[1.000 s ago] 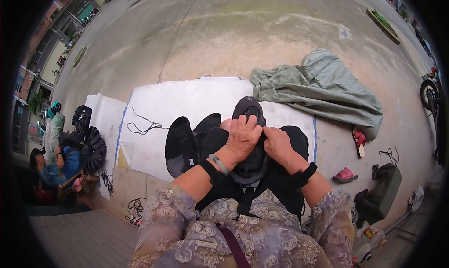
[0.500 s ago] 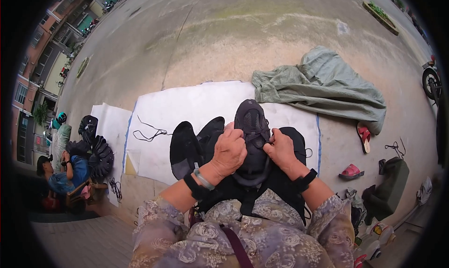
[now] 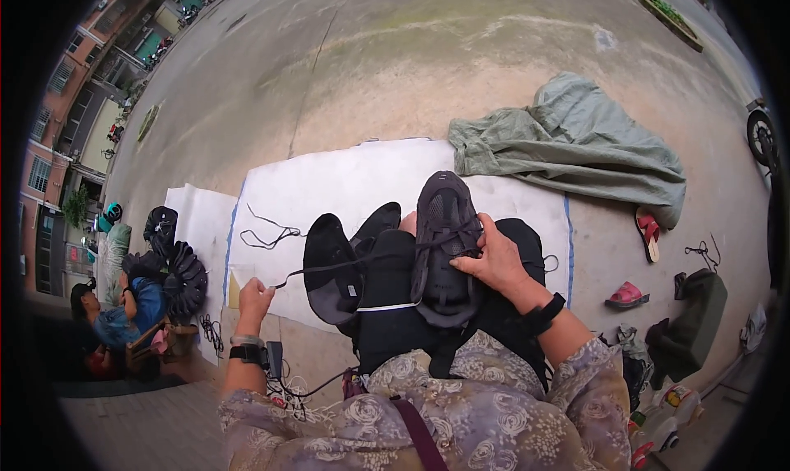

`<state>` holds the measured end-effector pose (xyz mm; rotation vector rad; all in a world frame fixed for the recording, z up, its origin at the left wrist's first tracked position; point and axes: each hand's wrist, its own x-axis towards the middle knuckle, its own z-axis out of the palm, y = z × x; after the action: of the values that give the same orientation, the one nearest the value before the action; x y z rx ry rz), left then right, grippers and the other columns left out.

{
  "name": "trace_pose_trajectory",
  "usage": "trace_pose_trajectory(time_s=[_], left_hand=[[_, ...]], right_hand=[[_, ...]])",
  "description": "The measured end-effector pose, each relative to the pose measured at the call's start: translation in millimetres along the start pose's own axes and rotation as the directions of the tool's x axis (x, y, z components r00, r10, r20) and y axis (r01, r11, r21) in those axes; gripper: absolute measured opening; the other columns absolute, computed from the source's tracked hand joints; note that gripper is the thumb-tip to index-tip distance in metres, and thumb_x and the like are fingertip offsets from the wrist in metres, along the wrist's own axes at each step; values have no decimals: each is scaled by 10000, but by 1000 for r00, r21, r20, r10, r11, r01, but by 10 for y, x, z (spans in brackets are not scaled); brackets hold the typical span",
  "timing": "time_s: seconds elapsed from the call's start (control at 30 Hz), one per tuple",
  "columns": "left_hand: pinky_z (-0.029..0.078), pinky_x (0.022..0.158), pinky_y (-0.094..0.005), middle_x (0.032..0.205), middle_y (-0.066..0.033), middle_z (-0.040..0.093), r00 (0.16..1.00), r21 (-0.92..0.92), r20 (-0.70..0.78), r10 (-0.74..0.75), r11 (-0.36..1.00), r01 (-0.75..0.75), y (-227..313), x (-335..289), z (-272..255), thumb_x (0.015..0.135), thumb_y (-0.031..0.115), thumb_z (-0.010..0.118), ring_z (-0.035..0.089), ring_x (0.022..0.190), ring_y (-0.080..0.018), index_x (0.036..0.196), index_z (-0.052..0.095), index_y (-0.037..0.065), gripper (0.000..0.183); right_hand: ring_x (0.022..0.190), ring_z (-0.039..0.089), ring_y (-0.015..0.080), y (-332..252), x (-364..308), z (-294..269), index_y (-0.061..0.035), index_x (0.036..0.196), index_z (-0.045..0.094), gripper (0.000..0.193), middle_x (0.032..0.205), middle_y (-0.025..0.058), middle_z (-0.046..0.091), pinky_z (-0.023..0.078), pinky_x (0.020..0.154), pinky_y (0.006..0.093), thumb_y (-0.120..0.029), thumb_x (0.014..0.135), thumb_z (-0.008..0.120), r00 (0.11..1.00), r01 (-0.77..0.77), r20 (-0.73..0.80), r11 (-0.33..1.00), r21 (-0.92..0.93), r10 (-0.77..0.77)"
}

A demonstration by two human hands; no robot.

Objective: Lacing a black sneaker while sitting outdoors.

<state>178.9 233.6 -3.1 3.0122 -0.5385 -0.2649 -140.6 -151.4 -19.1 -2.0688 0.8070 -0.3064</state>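
A dark grey lace-up sneaker (image 3: 442, 204) rests across my black-trousered legs, toe pointing away from me. My right hand (image 3: 499, 259) grips its right side, thumb over the lacing and fingers round the edge. Out to the left, my left hand (image 3: 253, 301) pinches one end of a black shoelace (image 3: 298, 273). The lace stretches from there to the sneaker, passing in front of another black shoe (image 3: 327, 242) beside my left leg. Where the lace meets the eyelets is too small to make out.
White sheeting (image 3: 329, 179) covers the ground ahead, with a loose black lace (image 3: 271, 242) on it. A grey-green cloth (image 3: 568, 146) lies at far right, near a red slipper (image 3: 647, 234). On the left, another person (image 3: 123, 310) sits beside black shoes (image 3: 184, 280).
My left hand has swung from the sneaker out to the left, drawing the shoelace out with it. My right hand has stayed at the sneaker, now holding its side.
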Motion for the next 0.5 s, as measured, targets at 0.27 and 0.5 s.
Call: trace_pose_trajectory(time_s=[0.27, 0.5], left_hand=[[438, 817, -301, 945, -90, 590, 602, -664, -86, 794, 405, -629, 2524, -364, 99, 815, 110, 583, 571, 903, -212, 946, 581, 15, 162], [426, 689, -334, 798, -102, 487, 597, -532, -135, 791, 450, -717, 3019, -479, 228, 712, 99, 673, 515, 766, -276, 821, 510, 33, 207]], right_hand=[[725, 583, 287, 100, 203, -70, -105, 911, 647, 148, 825, 84, 605, 464, 682, 379, -204, 812, 597, 973, 156, -156, 983, -95, -169], [879, 535, 276, 265, 461, -25, -86, 893, 584, 169, 839, 81, 555, 437, 764, 374, -85, 732, 638, 944, 329, 30, 944, -9, -329]])
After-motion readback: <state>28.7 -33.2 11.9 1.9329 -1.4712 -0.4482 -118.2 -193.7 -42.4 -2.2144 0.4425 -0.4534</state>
